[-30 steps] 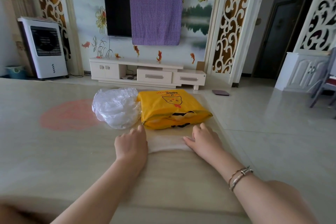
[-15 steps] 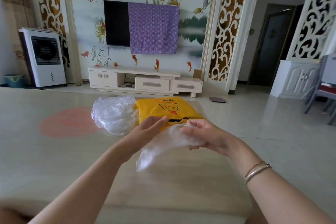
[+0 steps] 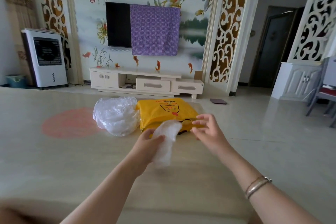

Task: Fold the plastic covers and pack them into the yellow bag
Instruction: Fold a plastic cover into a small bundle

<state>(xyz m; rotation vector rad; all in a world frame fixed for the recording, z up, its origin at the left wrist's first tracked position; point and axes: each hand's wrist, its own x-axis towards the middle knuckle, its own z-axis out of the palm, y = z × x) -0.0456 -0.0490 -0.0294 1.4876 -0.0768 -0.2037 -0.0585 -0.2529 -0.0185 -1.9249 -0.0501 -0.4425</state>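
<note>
left hand (image 3: 147, 142), crinkly translucent cover (image 3: 166, 138), glossy yellow bag (image 3: 164, 112)

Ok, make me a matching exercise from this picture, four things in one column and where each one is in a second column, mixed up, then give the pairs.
Things:
1. folded plastic cover
2. yellow bag
3. pile of plastic covers
4. bracelet

Places:
A. on the right wrist
B. on the table, left of the bag
C. held in the left hand
D. lying beyond both hands, near the right hand

Pairs: 1-C, 2-D, 3-B, 4-A
</note>
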